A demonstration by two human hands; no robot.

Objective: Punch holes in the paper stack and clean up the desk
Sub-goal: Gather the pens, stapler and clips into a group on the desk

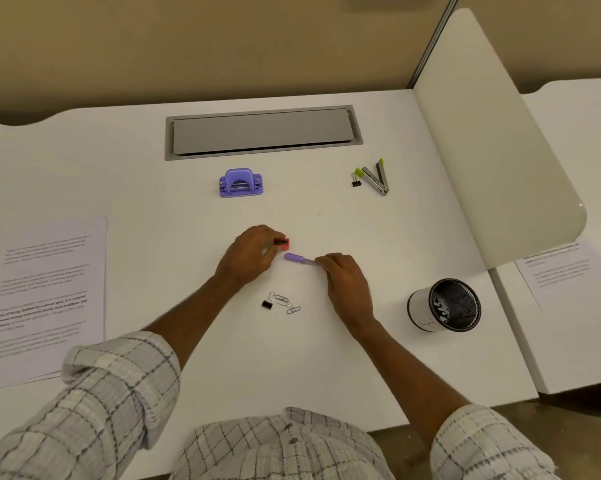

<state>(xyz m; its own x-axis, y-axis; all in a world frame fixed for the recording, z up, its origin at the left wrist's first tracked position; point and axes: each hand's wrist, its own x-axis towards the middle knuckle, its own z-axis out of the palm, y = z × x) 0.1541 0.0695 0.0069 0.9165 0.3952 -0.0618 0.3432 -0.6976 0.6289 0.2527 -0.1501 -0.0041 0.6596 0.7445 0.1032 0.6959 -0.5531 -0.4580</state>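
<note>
A purple hole punch (241, 182) stands at the back centre of the white desk (188, 209). The printed paper stack (46, 296) lies at the left edge. My left hand (249, 256) grips a small red sharpener (282, 243) at mid-desk. Just right of it, my right hand (344, 282) holds one end of a purple pen (299, 258) lying on the desk. A black binder clip (267, 304) and a few paper clips (287, 304) lie just in front of my hands.
A black mesh pen cup (446, 305) stands at the right. A green-tipped open stapler (375, 176) and another binder clip (356, 181) lie at the back right. A grey cable hatch (262, 132) is at the back. A white divider (493, 143) bounds the right side, with another sheet (562, 271) beyond it.
</note>
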